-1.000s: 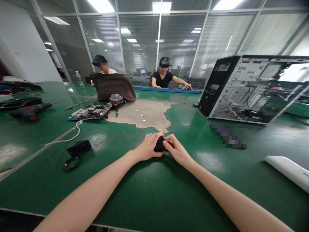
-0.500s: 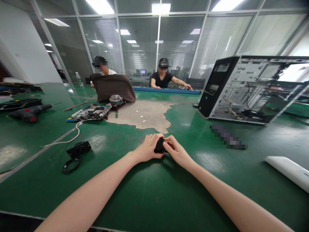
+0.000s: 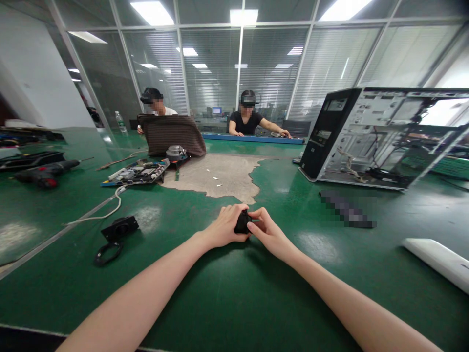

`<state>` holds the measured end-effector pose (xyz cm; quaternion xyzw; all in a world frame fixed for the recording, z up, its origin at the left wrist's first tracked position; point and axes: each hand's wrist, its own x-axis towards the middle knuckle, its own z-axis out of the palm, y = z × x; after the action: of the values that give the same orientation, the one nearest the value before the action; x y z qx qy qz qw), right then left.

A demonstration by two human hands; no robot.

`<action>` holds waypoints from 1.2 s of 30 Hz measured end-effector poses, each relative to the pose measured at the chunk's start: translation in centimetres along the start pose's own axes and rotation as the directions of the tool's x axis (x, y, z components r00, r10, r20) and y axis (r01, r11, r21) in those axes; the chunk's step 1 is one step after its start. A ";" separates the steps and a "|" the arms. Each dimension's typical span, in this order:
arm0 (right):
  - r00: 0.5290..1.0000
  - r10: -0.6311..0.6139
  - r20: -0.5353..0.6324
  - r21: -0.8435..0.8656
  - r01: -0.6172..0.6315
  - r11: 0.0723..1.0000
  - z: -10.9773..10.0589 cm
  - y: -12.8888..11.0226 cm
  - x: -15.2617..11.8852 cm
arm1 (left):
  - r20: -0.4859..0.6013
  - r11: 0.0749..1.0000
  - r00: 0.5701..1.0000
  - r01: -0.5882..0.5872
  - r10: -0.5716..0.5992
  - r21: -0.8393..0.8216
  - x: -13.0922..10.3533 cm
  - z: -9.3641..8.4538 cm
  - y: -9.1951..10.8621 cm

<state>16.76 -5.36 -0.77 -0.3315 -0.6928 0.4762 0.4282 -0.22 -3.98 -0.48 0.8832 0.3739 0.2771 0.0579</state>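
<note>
My left hand (image 3: 223,227) is wrapped round a small black rounded part (image 3: 241,223), held low over the green table. Thumb and forefinger of my right hand (image 3: 270,233) pinch the right side of that same part. Its exact kind cannot be made out, since fingers cover much of it. To the left of my forearm lie a black square piece with a round middle (image 3: 120,227) and, just below it, a black ring (image 3: 108,254).
An opened computer case (image 3: 340,137) stands at the right, with a pixelated dark object (image 3: 346,209) and a white casing (image 3: 437,261) before it. A circuit board (image 3: 137,173), a cable (image 3: 106,215) and a power drill (image 3: 47,172) lie left. Two people sit across the table.
My right thumb and forefinger have shifted slightly on the black part, with the thumb a little lower. My left hand keeps its hold in nearly the same place.
</note>
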 end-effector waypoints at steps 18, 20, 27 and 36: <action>0.998 0.022 -0.051 -0.071 -0.026 0.997 0.4 -0.3 0.0 | -0.011 1.000 1.000 0.016 -0.016 -0.011 0.0 0.1 0.0; 0.996 0.041 -0.083 -0.080 -0.047 0.996 0.4 -0.2 0.3 | -0.008 1.000 1.000 0.021 -0.021 -0.011 0.0 0.0 0.0; 0.997 0.064 -0.030 -0.074 -0.066 0.995 0.2 -0.2 0.5 | -0.005 1.000 1.000 0.014 -0.014 -0.020 0.0 0.0 0.0; 0.997 0.045 -0.061 -0.012 -0.046 0.999 0.4 0.0 0.3 | 0.006 0.999 1.000 0.017 -0.017 -0.027 0.0 -0.2 0.1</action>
<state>16.25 -5.29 -0.73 -0.3644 -0.6749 0.4709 0.4360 -0.23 -4.06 -0.30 0.8799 0.3775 0.2791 0.0733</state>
